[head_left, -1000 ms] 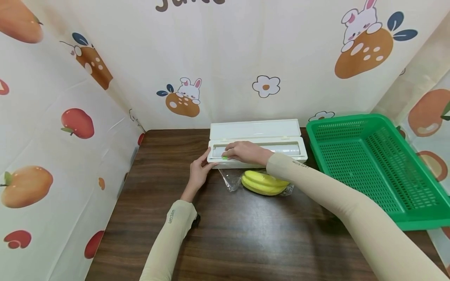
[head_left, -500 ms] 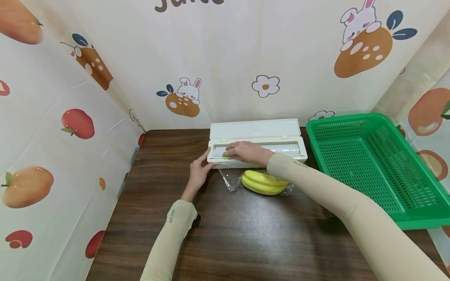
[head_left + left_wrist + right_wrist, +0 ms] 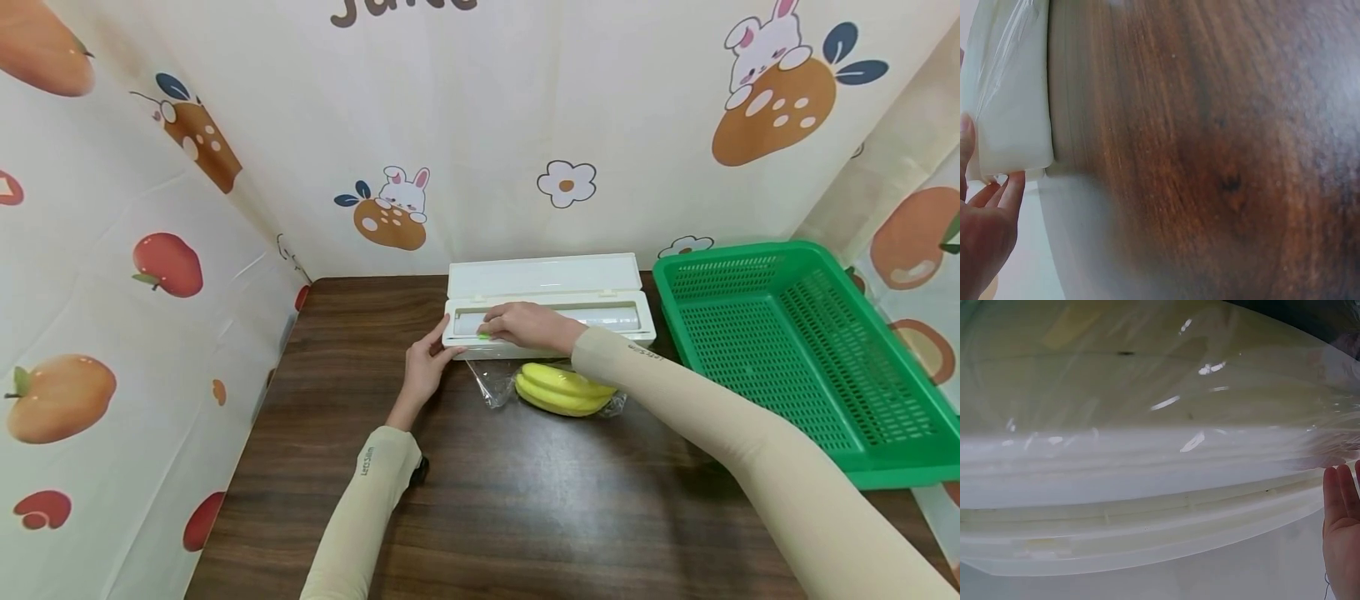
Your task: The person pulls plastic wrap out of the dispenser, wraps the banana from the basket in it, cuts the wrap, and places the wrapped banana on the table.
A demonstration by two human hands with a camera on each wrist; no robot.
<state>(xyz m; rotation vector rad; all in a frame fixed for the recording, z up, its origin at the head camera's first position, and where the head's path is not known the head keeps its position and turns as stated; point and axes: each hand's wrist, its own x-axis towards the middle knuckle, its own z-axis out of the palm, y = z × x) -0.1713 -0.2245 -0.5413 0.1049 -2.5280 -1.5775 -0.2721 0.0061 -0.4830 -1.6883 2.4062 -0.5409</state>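
A white cling film dispenser (image 3: pixel 544 297) lies at the back of the table with its lid raised, and a roll of film (image 3: pixel 611 318) shows inside. My left hand (image 3: pixel 424 367) grips its left end, thumb at the front and fingers round the end face, as the left wrist view shows on the box corner (image 3: pixel 1013 119). With its fingertips my right hand (image 3: pixel 528 325) pinches a small green slider (image 3: pixel 483 337) on the front rim, near the left end. Clear film (image 3: pixel 491 388) hangs from the front edge over a bunch of bananas (image 3: pixel 561 392).
A green plastic basket (image 3: pixel 678 321) stands to the right, close to the dispenser. The dark wooden table (image 3: pixel 480 500) runs back to a printed curtain (image 3: pixel 495 225). My right forearm crosses above the table beside the bananas.
The green slider and my right hand have shifted very slightly to the right along the rim. My left hand, the dispenser and the bananas look the same.
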